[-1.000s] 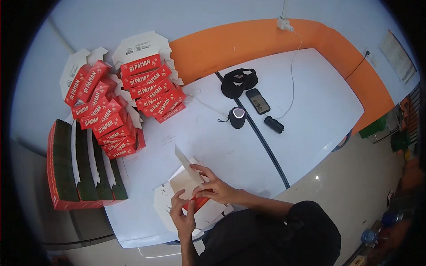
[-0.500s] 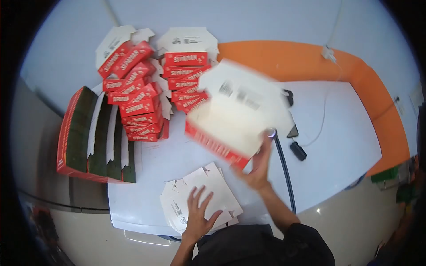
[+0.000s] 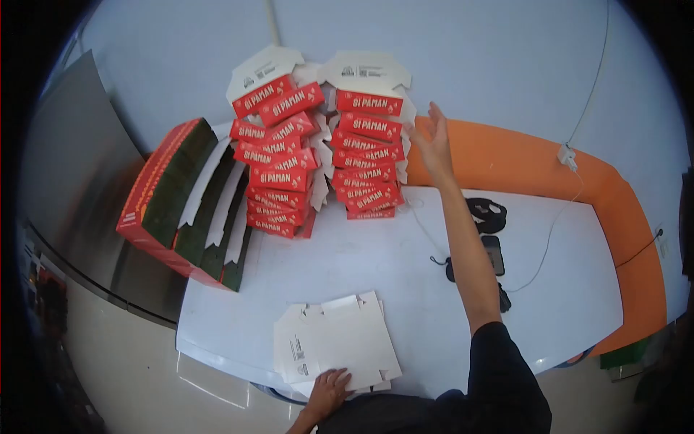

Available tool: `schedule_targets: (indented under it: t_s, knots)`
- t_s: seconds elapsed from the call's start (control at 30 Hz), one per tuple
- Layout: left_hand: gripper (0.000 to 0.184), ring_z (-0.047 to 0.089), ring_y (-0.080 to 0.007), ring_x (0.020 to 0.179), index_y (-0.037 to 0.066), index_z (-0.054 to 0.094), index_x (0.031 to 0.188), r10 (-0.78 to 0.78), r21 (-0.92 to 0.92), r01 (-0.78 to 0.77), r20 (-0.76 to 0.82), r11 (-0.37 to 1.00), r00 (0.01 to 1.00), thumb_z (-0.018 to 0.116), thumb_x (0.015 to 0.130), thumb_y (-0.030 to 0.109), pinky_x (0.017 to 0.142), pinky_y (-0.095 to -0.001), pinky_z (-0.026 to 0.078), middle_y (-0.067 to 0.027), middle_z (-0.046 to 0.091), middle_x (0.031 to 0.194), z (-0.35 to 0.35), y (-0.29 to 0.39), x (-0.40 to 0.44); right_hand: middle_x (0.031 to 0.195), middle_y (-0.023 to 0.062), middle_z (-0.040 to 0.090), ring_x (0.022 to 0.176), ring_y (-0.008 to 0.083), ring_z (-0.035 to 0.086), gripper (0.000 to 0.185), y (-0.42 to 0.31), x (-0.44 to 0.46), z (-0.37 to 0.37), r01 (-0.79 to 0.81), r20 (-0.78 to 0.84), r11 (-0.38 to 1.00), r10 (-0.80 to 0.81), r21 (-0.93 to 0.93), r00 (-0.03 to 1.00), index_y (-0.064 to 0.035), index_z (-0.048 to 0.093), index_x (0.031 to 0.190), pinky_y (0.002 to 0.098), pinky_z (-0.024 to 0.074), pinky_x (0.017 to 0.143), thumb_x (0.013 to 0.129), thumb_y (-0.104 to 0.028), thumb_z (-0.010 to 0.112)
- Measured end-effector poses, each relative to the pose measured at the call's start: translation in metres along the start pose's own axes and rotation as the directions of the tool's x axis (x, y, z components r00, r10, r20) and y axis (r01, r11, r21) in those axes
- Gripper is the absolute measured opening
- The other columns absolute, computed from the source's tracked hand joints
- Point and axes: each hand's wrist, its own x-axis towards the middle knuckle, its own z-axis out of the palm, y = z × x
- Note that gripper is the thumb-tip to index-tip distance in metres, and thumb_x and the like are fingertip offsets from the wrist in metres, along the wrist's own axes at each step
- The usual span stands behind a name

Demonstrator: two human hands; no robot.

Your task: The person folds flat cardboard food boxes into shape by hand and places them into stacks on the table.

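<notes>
My left hand (image 3: 331, 389) lies on the near edge of a small pile of flat white cartons (image 3: 343, 333) at the table's front. Its fingers rest on the top sheet; the thumb is hidden. My right arm reaches far forward, and my right hand (image 3: 432, 145) is open and holds nothing. That hand is just right of a stack of red "SI PAMAN" boxes (image 3: 369, 124) with white lids raised at the back. Left of this stands a second, uneven stack of the same red boxes (image 3: 282, 179).
A large red carton with dark green sides (image 3: 163, 181) stands at the left, white sheets poking out. A black pouch (image 3: 486, 215), a phone (image 3: 493, 253) and a cable lie right on the white table (image 3: 564, 289). An orange bench back (image 3: 506, 155) curves behind.
My right hand has let go of the red and white box and moved forward beside the right stack. My left hand has moved down to the flat cartons' near edge. The view has shifted.
</notes>
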Motion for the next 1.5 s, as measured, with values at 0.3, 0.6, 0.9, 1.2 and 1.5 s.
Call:
schedule_targets:
  t_s: [0.3,0.6,0.9,1.2,1.5]
  knots:
    - [0.017,0.072,-0.0244,0.085,0.003,0.075,0.106,-0.263,-0.459,0.176,-0.133,0.871,0.955,0.066,0.100,0.017,0.075,-0.0358,0.054,-0.0119,0.076,0.096,-0.039,-0.018,0.027,0.165,0.0176,0.035,0.146,0.0312,0.040,0.101,0.057,-0.313,-0.068,-0.176,0.796,0.909,0.416,-0.378,0.439,-0.0076,0.034,0.161,0.0461,0.0318,0.123,0.080,-0.031,0.091]
    - [0.022,0.045,-0.0033,0.060,0.002,0.070,0.111,-0.532,-0.884,0.256,0.011,0.390,0.847,0.061,0.106,0.021,0.052,-0.0225,0.033,0.0045,0.058,0.076,-0.078,0.009,0.078,0.163,0.0156,0.036,0.151,0.0356,0.032,0.059,0.022,-0.434,-0.058,-0.243,0.398,0.939,0.325,-0.243,0.858,-0.0137,0.061,0.143,0.0467,0.0319,0.122,0.088,-0.019,0.082]
    - [0.024,0.049,-0.0040,0.062,0.000,0.074,0.107,-0.608,-0.780,0.382,0.002,0.496,0.794,0.064,0.105,0.021,0.053,-0.0227,0.036,0.0004,0.066,0.081,-0.057,0.024,0.073,0.130,0.0057,0.068,0.127,0.0293,0.056,0.031,0.037,-0.439,0.001,0.208,0.378,0.954,-0.115,-0.217,0.919,-0.0068,0.073,0.120,0.0460,0.0418,0.112,0.090,-0.010,0.076]
    - [0.014,0.065,-0.0298,0.090,0.003,0.074,0.106,-0.347,-0.590,0.135,-0.262,0.796,0.901,0.065,0.099,0.011,0.082,-0.0402,0.054,-0.0123,0.070,0.094,-0.059,0.050,0.073,0.129,0.0085,0.070,0.127,0.0337,0.057,0.024,0.032,-0.431,-0.001,0.239,0.606,0.932,-0.027,-0.273,0.795,-0.0032,0.074,0.116,0.0463,0.0417,0.111,0.093,-0.005,0.068]
    - [0.013,0.064,-0.0331,0.098,0.004,0.072,0.103,-0.018,-0.214,-0.116,-0.537,0.970,0.843,0.067,0.097,0.015,0.090,-0.0439,0.051,-0.0108,0.069,0.100,-0.090,0.056,0.054,0.107,0.0170,0.072,0.103,0.0343,0.067,0.021,0.019,-0.434,0.001,0.015,0.676,0.955,0.199,-0.296,0.709,0.0023,0.072,0.115,0.0409,0.0501,0.098,0.096,-0.005,0.066]
